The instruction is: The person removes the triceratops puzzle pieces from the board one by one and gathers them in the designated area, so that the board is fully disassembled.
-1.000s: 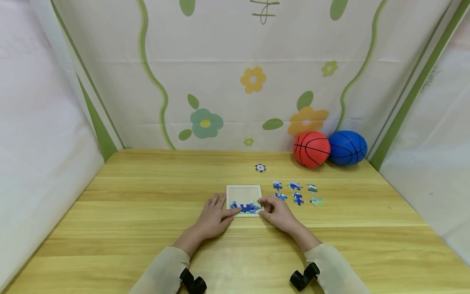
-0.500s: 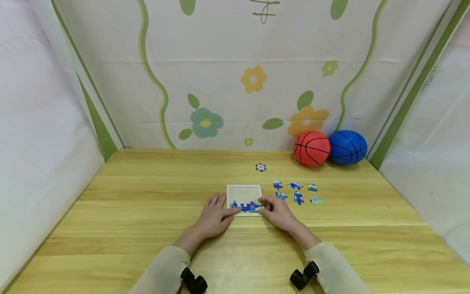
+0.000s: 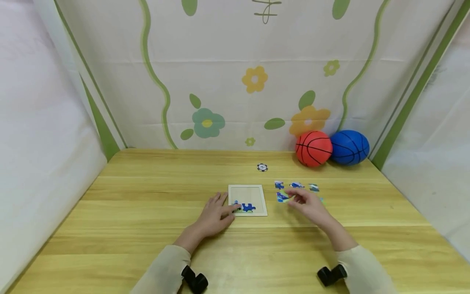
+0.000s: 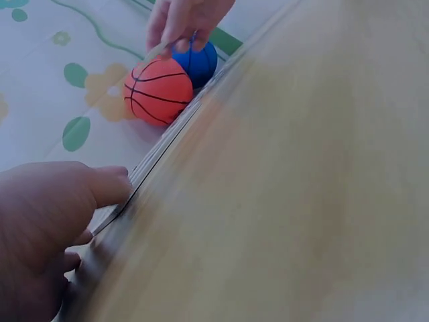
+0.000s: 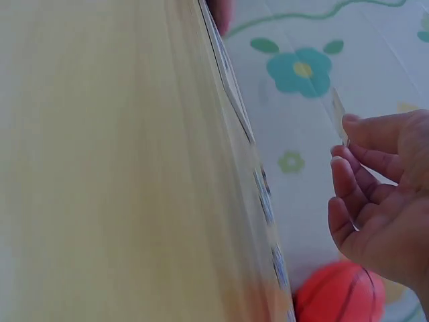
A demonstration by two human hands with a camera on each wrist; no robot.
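A square wooden puzzle tray [image 3: 247, 194] lies on the table with joined blue puzzle pieces [image 3: 248, 208] along its lower left. My left hand [image 3: 213, 216] lies at the tray's left side, its index finger reaching over the rim onto the pieces. To the right of the tray, my right hand [image 3: 309, 206] pinches a blue and green puzzle piece [image 3: 282, 197] between thumb and fingertips. In the right wrist view this thin puzzle piece [image 5: 338, 114] appears edge-on, held off the table. Part of the loose pieces is hidden behind the right hand.
Several loose puzzle pieces [image 3: 296, 185] lie right of the tray. A round black-and-white chip [image 3: 262, 167] is behind it. A red basketball [image 3: 313, 148] and a blue basketball [image 3: 350, 147] stand against the back curtain at the right.
My right hand has lifted a puzzle piece from the tray's lower right and carried it right, over the loose pieces. The left hand stays at the tray.
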